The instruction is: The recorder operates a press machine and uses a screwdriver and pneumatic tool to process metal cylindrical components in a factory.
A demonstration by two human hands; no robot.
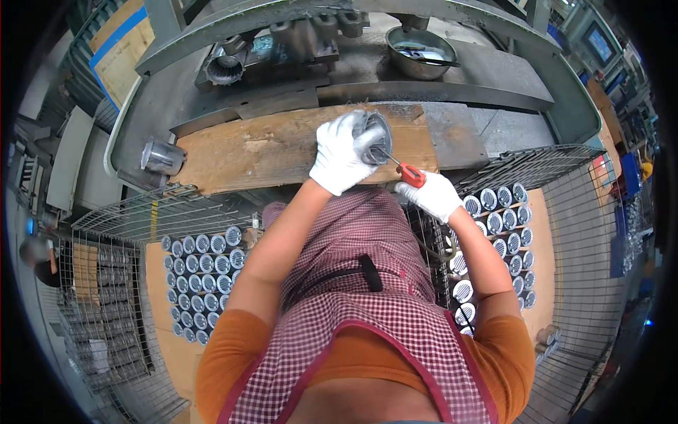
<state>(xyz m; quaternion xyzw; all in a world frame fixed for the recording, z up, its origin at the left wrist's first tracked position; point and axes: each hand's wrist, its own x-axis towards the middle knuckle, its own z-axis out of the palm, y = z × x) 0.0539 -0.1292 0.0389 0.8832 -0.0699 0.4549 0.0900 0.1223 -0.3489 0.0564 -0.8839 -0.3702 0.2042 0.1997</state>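
My left hand (pixel 345 152), in a white glove, is closed around a grey metal cylindrical housing (pixel 382 124), tilted with its open end toward the right. In my right hand (pixel 436 197), also gloved in white, is a red air blow gun (pixel 411 176). Its thin metal nozzle reaches to the mouth of the housing; the tip's exact place inside is hard to make out. Beneath both hands lies a worn wooden board (pixel 272 150) along the front of the machine. At the board's left end another metal housing (pixel 163 157) rests on its side.
Wire baskets stand left (pixel 116 225) and right (pixel 565 233), with rows of round metal parts (pixel 203 244) on cardboard. Behind the board are a metal bowl (pixel 421 69) with things in it and a ribbed housing (pixel 224 69) in the machine. A person (pixel 44 261) is at far left.
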